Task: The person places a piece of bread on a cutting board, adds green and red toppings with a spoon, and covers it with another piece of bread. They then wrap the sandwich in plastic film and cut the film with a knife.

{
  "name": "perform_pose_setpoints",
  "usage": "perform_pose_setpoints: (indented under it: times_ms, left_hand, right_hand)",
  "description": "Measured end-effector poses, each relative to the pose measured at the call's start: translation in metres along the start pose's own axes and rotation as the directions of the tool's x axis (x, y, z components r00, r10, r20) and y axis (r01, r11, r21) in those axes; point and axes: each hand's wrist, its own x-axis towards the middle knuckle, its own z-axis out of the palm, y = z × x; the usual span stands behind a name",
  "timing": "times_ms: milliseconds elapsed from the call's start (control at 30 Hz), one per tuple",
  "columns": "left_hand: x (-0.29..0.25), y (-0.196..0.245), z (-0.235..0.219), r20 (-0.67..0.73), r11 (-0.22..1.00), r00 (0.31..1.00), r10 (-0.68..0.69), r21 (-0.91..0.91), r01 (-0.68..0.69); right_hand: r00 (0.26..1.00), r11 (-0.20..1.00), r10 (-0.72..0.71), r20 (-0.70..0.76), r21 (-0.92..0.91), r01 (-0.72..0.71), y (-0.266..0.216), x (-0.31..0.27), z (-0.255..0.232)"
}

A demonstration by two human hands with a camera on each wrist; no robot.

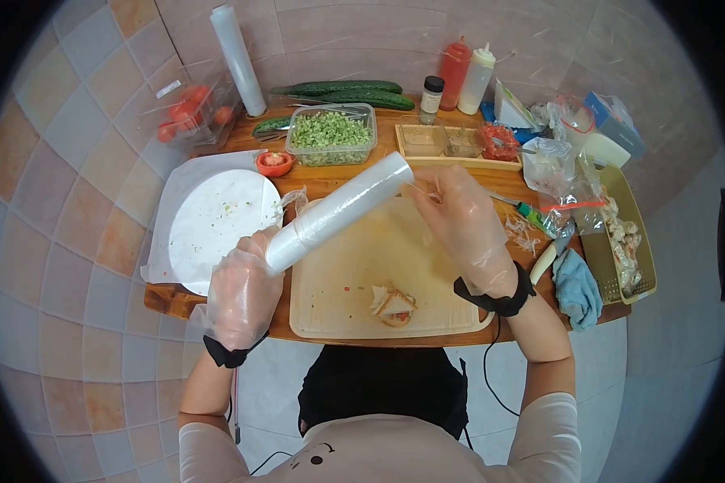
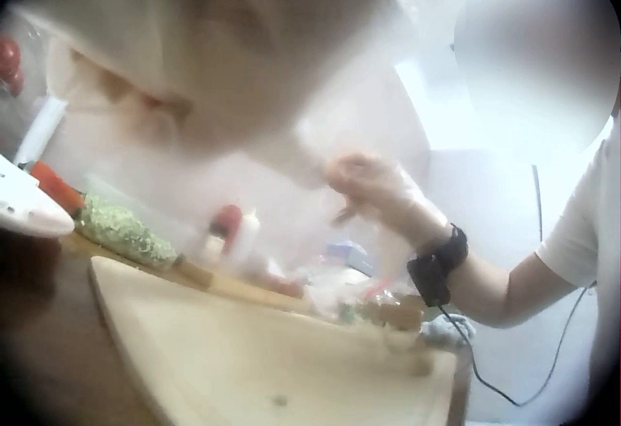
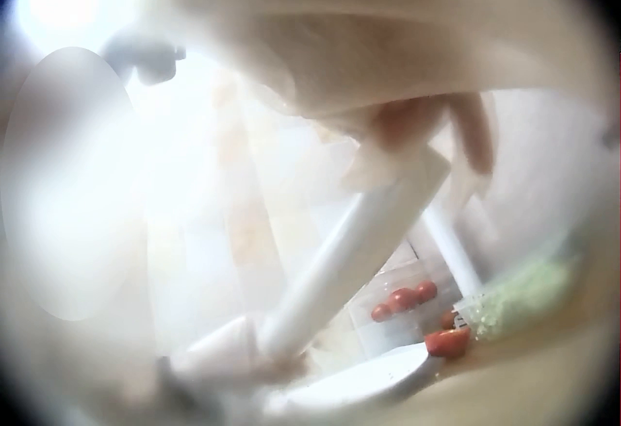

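Note:
Thin clear plastic gloves cover both hands. My left hand [image 1: 240, 282] grips the lower end of a roll of cling film [image 1: 338, 213], which slants up to the right above the cream cutting board [image 1: 322, 310]. At the roll's upper end, my right hand [image 1: 459, 221] has its thumb and fingertips bent together, pinching at the film's edge. The right wrist view shows those fingers [image 3: 473, 135] close around the end of the roll [image 3: 340, 266]. Near the board's front edge lies a small cut sandwich [image 1: 396, 306], with a few crumbs beside it.
To the left stand a white round board [image 1: 209, 233] and a tomato box [image 1: 189, 113]. Behind are a tub of chopped greens [image 1: 330, 133], cucumbers [image 1: 346, 92], a second roll [image 1: 238, 60] and sauce bottles [image 1: 455, 68]. A green basket [image 1: 648, 282] and blue cloth [image 1: 577, 290] lie right.

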Motion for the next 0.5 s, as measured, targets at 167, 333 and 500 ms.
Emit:
perform_pose_setpoints:
  times_ms: [167,333,500]
  left_hand:
    - [-0.005,-0.005,0.007,0.012,0.999,1.0,-0.001,-0.053,0.002]
    - [-0.009,-0.02,0.01,0.022,0.99,0.998,0.057,-0.131,-0.053]
    - [-0.008,-0.026,0.01,0.112,0.968,0.989,0.101,-0.24,-0.072]
  right_hand:
    - [0.993,0.985,0.114,0.022,0.132,-0.116,0.006,0.002,0.0]
    - [0.947,0.875,0.3,0.118,0.362,-0.322,0.012,0.008,-0.013]
    - [0.925,0.845,0.313,0.215,0.382,-0.375,0.005,0.015,-0.023]
